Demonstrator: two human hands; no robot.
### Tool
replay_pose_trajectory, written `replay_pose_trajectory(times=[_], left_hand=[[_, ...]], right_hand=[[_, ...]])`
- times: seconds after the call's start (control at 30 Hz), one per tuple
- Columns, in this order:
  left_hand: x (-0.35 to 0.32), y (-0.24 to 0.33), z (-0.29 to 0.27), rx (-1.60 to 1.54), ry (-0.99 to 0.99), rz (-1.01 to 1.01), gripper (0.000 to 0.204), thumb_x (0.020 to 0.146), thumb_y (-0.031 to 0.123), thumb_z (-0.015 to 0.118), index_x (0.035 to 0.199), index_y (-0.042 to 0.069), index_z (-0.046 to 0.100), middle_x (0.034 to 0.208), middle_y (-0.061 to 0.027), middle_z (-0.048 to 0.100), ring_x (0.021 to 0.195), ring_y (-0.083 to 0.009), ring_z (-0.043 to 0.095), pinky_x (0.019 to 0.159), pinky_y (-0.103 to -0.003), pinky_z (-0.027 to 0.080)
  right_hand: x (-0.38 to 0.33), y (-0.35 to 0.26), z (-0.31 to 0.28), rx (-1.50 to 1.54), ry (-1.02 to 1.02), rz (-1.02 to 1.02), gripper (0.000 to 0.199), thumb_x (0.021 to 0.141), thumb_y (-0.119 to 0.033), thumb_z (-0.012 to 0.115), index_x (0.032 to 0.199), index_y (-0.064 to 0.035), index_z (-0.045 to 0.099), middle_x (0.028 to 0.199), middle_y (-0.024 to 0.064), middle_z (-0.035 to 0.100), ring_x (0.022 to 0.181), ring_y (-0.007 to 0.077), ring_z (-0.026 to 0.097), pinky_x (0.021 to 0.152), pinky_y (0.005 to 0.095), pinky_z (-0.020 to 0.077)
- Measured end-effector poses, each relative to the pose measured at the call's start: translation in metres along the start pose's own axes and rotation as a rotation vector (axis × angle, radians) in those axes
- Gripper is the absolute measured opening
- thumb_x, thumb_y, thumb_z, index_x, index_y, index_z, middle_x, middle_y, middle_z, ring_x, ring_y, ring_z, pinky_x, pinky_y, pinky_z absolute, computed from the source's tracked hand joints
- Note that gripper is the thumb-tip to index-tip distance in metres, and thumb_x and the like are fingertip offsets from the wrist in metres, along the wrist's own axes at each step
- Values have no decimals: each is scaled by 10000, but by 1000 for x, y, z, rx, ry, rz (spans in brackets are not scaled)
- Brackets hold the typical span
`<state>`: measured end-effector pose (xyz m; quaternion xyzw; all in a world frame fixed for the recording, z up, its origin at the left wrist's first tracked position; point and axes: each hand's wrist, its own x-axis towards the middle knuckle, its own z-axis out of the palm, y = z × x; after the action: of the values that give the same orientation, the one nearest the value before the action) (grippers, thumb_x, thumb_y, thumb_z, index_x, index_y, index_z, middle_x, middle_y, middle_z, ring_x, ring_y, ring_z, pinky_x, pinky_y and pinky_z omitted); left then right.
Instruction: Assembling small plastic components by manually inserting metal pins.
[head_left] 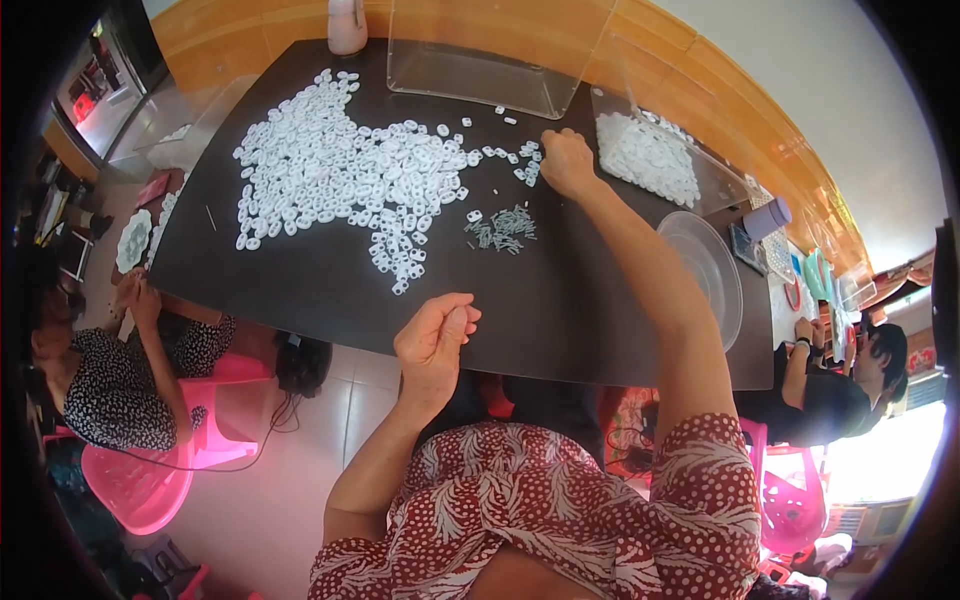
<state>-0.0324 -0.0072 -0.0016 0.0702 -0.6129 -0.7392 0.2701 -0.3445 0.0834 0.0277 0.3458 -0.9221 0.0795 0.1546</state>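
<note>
My left hand point(434, 335) is held palm up above the near edge of the dark table, its fingers curled in. Whatever it may hold is hidden. My right hand point(568, 163) reaches to the far side, knuckles up and fingers bent down beside a few small white plastic pieces point(527, 165). Its fingertips are out of sight. To the left spreads a big heap of white oval pieces with holes point(330, 165). Between my hands lies a small pile of grey pins point(503, 230), thin and short.
At the back stands a clear plastic box point(480, 90). Another clear container point(650, 155) holds white pieces at right, near a round clear lid or tray point(712, 270) and a purple-capped container point(767, 218). A bottle point(347, 28) stands far left. People sit on both sides.
</note>
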Motion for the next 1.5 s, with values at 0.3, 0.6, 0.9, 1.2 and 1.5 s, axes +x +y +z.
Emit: replay_pose_trajectory(times=[0.3, 0.6, 0.9, 1.2, 1.5], left_hand=[[-2, -1, -4, 43, -36, 15, 192, 933, 118, 528, 1046, -24, 591, 871, -50, 635, 729, -71, 565, 641, -185, 458], [-2, -1, -5, 46, -36, -3, 191, 929, 123, 537, 1040, -22, 595, 869, -49, 634, 726, -70, 560, 638, -184, 453], [3, 9, -7, -141, -19, -148, 190, 921, 109, 549, 1049, -25, 592, 874, -55, 633, 720, -72, 559, 634, -185, 448], [23, 20, -21, 120, 169, -9, 185, 885, 98, 601, 1043, 2, 612, 873, -37, 632, 710, -55, 545, 609, -176, 425], [30, 15, 0, -170, 165, -104, 216, 838, 41, 639, 1042, -17, 599, 851, -29, 607, 694, -61, 535, 591, -179, 428]], right_hand=[[5, -48, -3, 156, 75, -143, 216, 701, -60, 572, 894, -36, 666, 904, 221, 616, 887, 385, 579, 751, 461, 484], [6, -75, 1, 307, -80, -202, 197, 695, -168, 669, 868, -75, 679, 847, 178, 617, 856, 357, 570, 758, 437, 461], [-6, -77, -11, 479, -84, -96, 196, 660, -142, 706, 738, -6, 588, 713, 158, 621, 693, 333, 605, 637, 408, 467], [-68, -94, -56, 1087, -260, 50, 111, 731, -26, 673, 829, 1, 628, 729, 15, 607, 679, 73, 552, 612, 221, 448], [-116, -126, -71, 1447, -328, 95, 135, 748, -6, 663, 879, 8, 634, 782, 7, 615, 728, 53, 558, 671, 195, 462]])
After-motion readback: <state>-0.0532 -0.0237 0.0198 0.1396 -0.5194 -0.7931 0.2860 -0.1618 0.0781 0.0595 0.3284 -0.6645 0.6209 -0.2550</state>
